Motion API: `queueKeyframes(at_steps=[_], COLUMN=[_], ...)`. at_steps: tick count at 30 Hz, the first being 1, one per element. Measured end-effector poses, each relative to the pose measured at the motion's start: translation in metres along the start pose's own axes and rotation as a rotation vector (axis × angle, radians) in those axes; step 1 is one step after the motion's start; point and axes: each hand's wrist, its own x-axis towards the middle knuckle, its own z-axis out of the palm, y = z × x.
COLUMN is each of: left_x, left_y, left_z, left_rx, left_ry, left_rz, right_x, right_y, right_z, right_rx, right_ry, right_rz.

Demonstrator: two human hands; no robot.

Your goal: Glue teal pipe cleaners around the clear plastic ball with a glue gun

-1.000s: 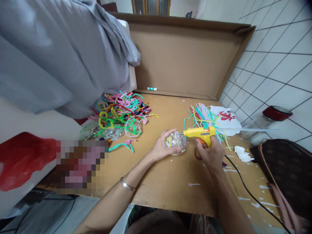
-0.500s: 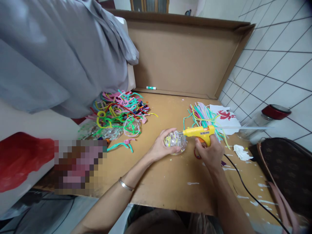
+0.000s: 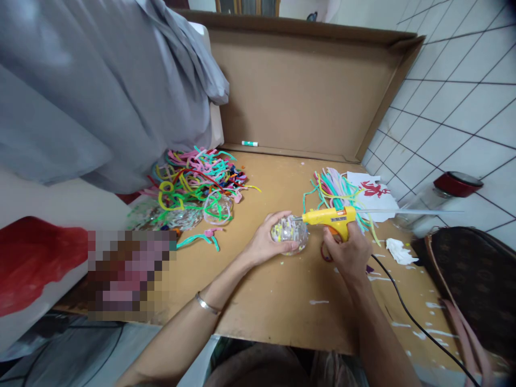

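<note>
My left hand (image 3: 267,240) is wrapped round the side of a clear rounded container (image 3: 291,236) with white and yellow bits on it, just above the tabletop. A yellow hot glue gun (image 3: 329,216) is gripped in my right hand (image 3: 350,252), thumb near its orange trigger. Its metal nozzle points left and meets the upper right of the container; whether it touches cannot be made out. A long translucent glue stick (image 3: 411,211) sticks out of the gun's back. Partly behind the right hand lies a red loop (image 3: 325,252), perhaps a scissors handle.
Colourful pipe cleaners (image 3: 197,177) are heaped at the left beside clear containers (image 3: 183,216). More pipe cleaners (image 3: 332,188) and a white paper (image 3: 379,207) lie behind the gun. A red-lidded jar (image 3: 457,184), crumpled tissue (image 3: 399,251), brown bag (image 3: 471,290) and black cord (image 3: 403,306) are right. Cardboard (image 3: 298,97) stands behind.
The glue stick extends slightly further right behind the gun. Both hands, the container and the nozzle hold nearly the same positions; the view has shifted very slightly.
</note>
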Motion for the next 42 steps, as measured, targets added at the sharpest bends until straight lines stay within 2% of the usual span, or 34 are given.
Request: queueKeyframes(at_steps=[14,42], left_x=[0.0006,0.0011], left_y=[-0.0008,-0.0019], left_z=[0.0001,0.0010], left_rx=[-0.014,0.007], left_ry=[-0.001,0.010], left_rz=[0.002,0.027], right_x=[0.0014,-0.0004], right_y=[-0.0017,0.0030], right_z=[-0.0027,-0.0007], right_rx=[0.013,-0.051], right_ry=[-0.010,0.001], right_rz=[0.045,-0.008])
